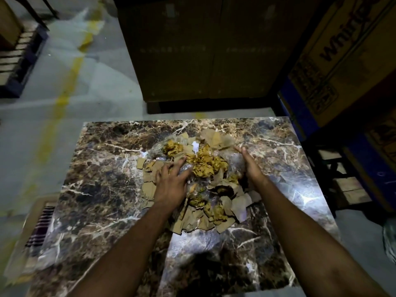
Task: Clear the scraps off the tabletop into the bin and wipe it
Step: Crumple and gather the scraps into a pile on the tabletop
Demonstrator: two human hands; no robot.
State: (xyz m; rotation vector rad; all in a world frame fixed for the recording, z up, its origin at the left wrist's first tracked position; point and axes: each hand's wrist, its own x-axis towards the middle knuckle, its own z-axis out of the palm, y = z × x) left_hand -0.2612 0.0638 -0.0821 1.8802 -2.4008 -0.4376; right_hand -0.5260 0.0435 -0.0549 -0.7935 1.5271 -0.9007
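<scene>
The left hand (170, 179) lies flat and spread on the scraps (199, 181) heaped mid-table (96, 168) — torn card, crumpled yellow paper, clear film. The right hand (249, 162) stands open, edge-on, against the heap's far side, gripping nothing. Light, loose and slippery stuff — I'd press it between both palms from the sides.

Tabletop (102, 189) dark brown marble, white veins; scraps (199, 168) tan and mustard-yellow; floor line (64, 91) yellow.
</scene>
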